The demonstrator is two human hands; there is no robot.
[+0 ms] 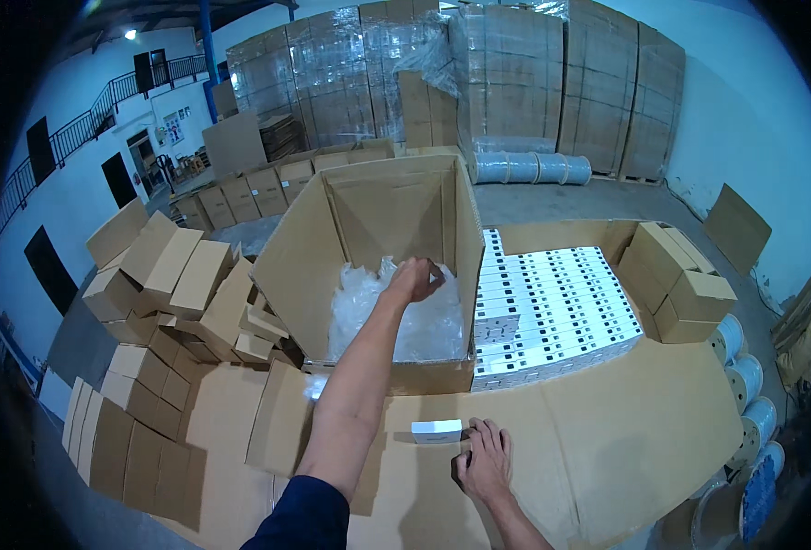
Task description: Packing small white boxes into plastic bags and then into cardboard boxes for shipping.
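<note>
Left hand reaches out over the big open carton, fingers curled and closing on the crinkled clear plastic bags piled inside; whether a bag is already pinched I cannot tell. Right hand lies flat and spread on the cardboard-covered tabletop, thumb side touching the small white box, steadying it without gripping it.

White box sits on the tabletop just in front of the carton's near wall, between my two arms. Further right, a shallow cardboard tray holds tight rows of white boxes of the same kind, just beside the carton. Small brown cartons stand stacked at the tray's right edge; more brown cartons lie heaped to my left.

Judgement: step in hand looks like fetching one bag for the white box. Next move calls for separating a single bag from the clinging pile, bringing it back to the box, and both hands opening its mouth.
</note>
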